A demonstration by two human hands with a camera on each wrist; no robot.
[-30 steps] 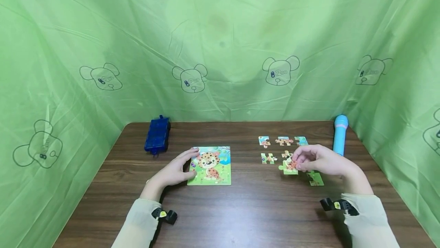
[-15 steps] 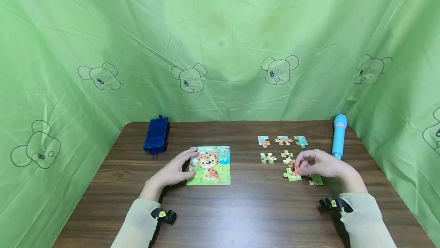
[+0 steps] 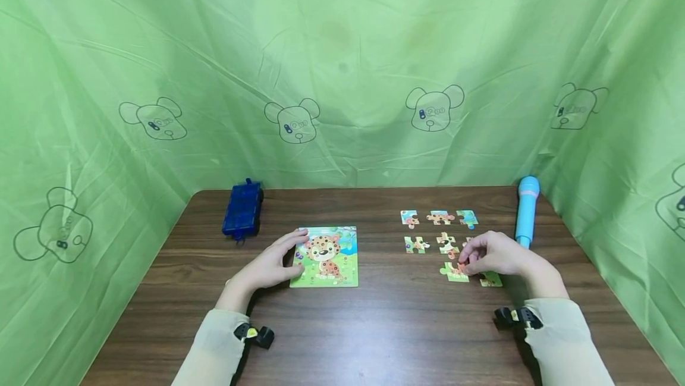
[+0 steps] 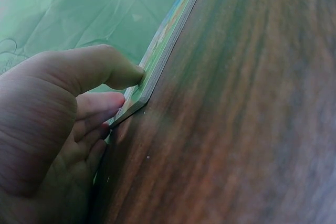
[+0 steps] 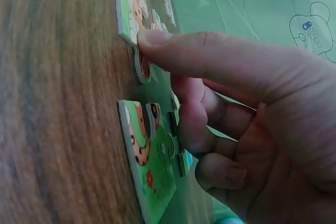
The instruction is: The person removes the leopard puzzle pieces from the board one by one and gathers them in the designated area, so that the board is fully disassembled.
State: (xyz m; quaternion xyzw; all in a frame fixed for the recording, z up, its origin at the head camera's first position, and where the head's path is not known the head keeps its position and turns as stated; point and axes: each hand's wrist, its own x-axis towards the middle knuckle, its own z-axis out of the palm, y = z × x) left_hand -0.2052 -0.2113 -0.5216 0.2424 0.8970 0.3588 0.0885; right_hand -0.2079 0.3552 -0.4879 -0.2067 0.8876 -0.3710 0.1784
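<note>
My left hand point(image 3: 267, 270) rests at the left side of a square leopard picture board point(image 3: 339, 267). In the left wrist view its thumb point(image 4: 123, 72) lies on the board's edge, with the other fingers relaxed beside the corner. Over on the right, my right hand point(image 3: 495, 255) pinches a green-and-orange jigsaw piece point(image 3: 456, 275) low at the table. The right wrist view has the thumb point(image 5: 157, 39) at that piece's corner, the other fingers curled behind. Close by lies a green corner piece point(image 5: 155, 166) with a red flower, partly under the hand in the head view.
Behind the right hand lie several more jigsaw pieces in rows, including a sky-blue piece point(image 3: 467, 217) and a leopard-face piece point(image 3: 446, 243). A light-blue microphone-shaped object point(image 3: 527, 213) is at the far right, a dark blue case point(image 3: 243, 210) at the far left. Green cloth point(image 3: 342, 154) surrounds the brown table point(image 3: 374, 326).
My right hand has brought the jigsaw piece down and toward the table's front, away from the leopard-face piece, then stayed nearly still. My left hand has kept its place at the board.
</note>
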